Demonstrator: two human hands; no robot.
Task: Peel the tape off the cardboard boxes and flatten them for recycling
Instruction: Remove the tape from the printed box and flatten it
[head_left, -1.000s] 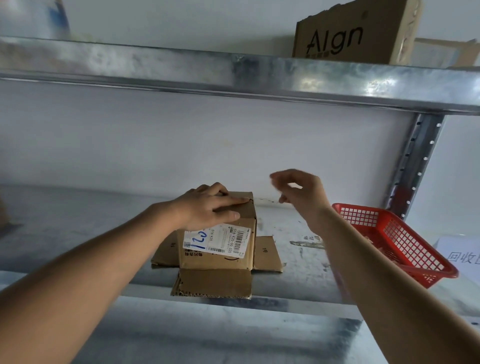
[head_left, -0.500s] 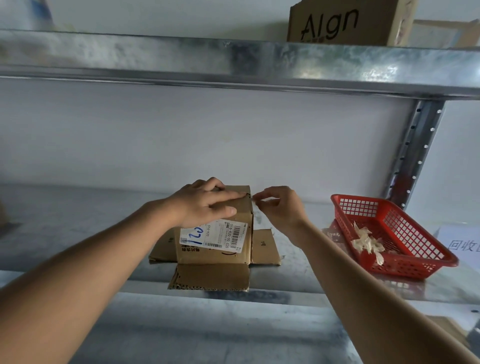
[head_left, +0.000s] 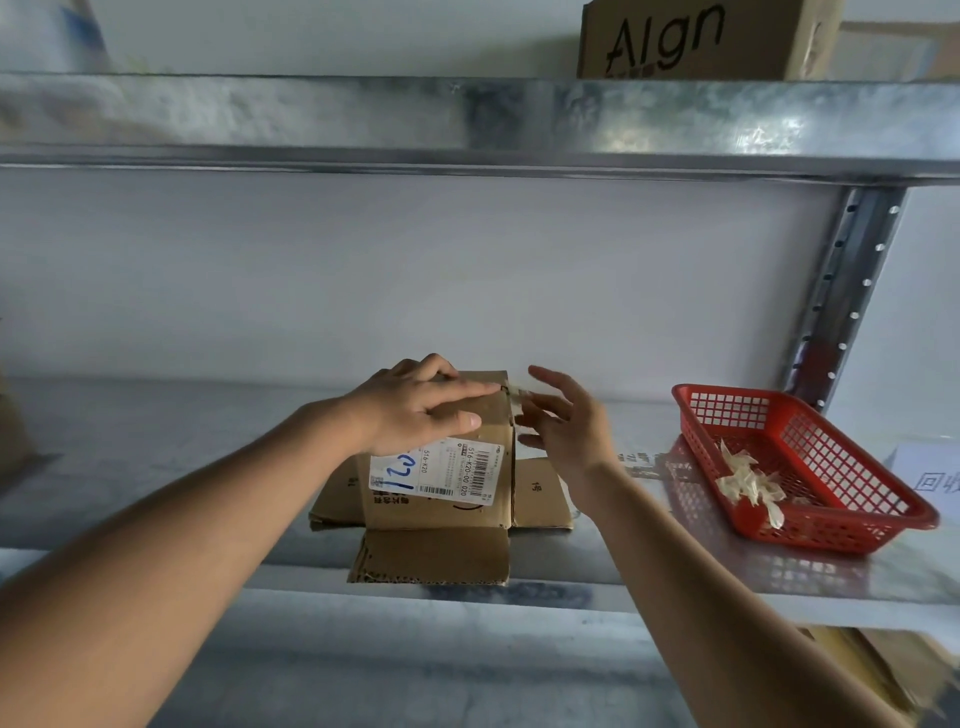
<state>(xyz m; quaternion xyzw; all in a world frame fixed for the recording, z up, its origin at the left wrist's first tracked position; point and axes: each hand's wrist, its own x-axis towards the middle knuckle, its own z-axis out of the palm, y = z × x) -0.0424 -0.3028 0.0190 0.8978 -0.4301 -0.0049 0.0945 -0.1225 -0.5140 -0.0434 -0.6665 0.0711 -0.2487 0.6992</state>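
Up close, left hand (head_left: 415, 410) presses flat on the corrugated cardboard box (head_left: 441, 499); right hand (head_left: 563, 421) hovers beside it, fingers spread, holding nothing.

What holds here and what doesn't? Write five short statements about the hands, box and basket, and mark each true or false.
1. The left hand rests on the cardboard box. True.
2. The right hand grips the red basket. False: it is beside the box, fingers spread.
3. The basket holds peeled tape scraps. True.
4. The box's label is blank. False: it bears barcodes and blue writing.
5. The basket sits on the upper shelf. False: same shelf as the box.
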